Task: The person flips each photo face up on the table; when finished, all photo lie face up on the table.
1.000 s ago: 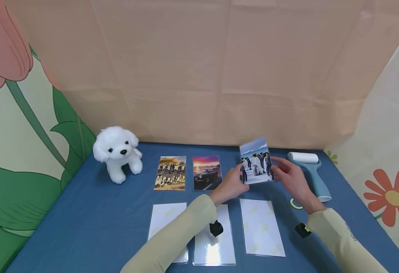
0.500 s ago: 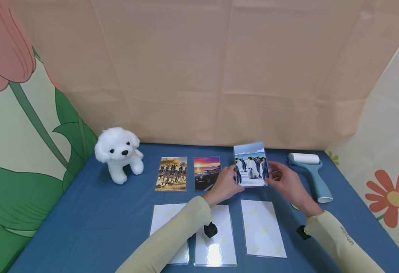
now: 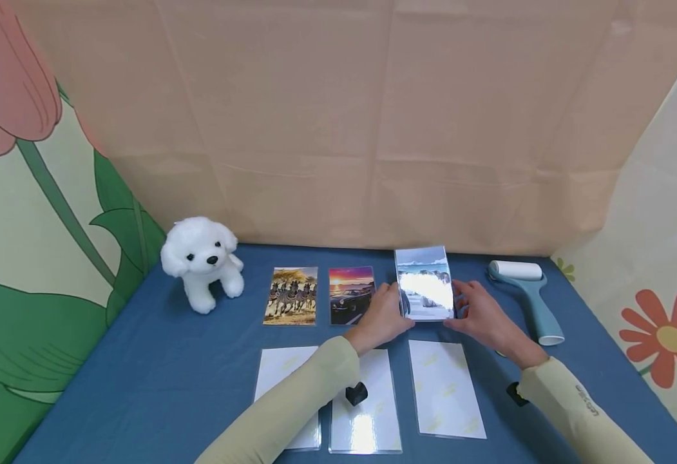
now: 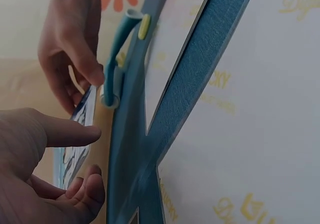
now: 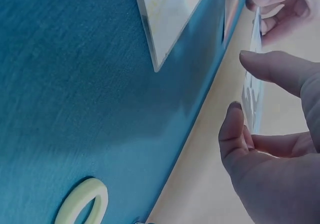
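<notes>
A glossy penguin photo print [image 3: 422, 263], possibly a thin stack, is held tilted above the back of the blue table in the head view. Glare whitens its middle. My left hand [image 3: 380, 319] pinches its left edge, thumb near the lower corner. On the opposite edge, my right hand [image 3: 483, 314] grips it, thumb at the lower right corner. Both wrist views show the print [image 4: 82, 134] nearly edge-on; fingertips behind it are partly hidden. A zebra photo [image 3: 290, 296] and a car photo [image 3: 350, 290] lie flat to its left, the latter partly behind my left hand.
White sheets with yellow lettering [image 3: 447, 390] lie in clear sleeves along the front; my left sleeve crosses two of them. A blue lint roller [image 3: 532, 299] rests at right. A pale yellow-green ring [image 5: 102, 196] lies near my right wrist. A plush dog [image 3: 201, 258] sits at left.
The penguin print has moved slightly left and down, straightened from its slant, and tipped so that it catches glare. Both hands have moved with it.
</notes>
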{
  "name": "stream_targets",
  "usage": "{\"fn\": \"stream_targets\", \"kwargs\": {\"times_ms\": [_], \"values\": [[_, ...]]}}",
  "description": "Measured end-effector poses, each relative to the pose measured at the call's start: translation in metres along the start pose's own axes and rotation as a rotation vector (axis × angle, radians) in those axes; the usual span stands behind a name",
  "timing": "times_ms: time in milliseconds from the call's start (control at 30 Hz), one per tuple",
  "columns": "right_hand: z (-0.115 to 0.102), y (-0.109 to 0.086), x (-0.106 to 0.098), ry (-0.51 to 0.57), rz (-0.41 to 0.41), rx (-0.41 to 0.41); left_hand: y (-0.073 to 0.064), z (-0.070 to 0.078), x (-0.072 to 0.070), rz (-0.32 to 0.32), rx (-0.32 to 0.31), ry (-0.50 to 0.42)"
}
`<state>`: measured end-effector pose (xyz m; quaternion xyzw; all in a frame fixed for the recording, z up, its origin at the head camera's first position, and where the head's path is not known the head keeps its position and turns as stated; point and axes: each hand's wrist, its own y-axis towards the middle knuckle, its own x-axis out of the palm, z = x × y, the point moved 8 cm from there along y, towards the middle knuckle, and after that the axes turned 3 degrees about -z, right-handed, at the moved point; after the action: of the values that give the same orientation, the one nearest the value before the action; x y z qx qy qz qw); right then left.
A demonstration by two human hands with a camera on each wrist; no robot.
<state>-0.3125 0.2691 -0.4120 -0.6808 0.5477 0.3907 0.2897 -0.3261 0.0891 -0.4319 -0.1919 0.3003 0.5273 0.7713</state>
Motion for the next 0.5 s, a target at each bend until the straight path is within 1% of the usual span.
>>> {"fn": "stream_targets", "kwargs": {"times_ms": [100, 200, 367, 500], "values": [[0.001, 0.002, 0.002, -0.027, -0.01, 0.003, 0.001, 0.001, 0.0, -0.006, -0.001, 0.041], [0.003, 0.005, 0.004, -0.055, -0.023, 0.016, 0.002, 0.001, 0.0, -0.01, -0.016, 0.08], [0.006, 0.01, 0.009, -0.098, -0.072, 0.015, 0.005, -0.002, 0.003, -0.027, -0.047, 0.166], [0.009, 0.014, 0.016, -0.144, -0.12, 0.011, 0.006, -0.005, 0.007, -0.06, -0.068, 0.182]]}}
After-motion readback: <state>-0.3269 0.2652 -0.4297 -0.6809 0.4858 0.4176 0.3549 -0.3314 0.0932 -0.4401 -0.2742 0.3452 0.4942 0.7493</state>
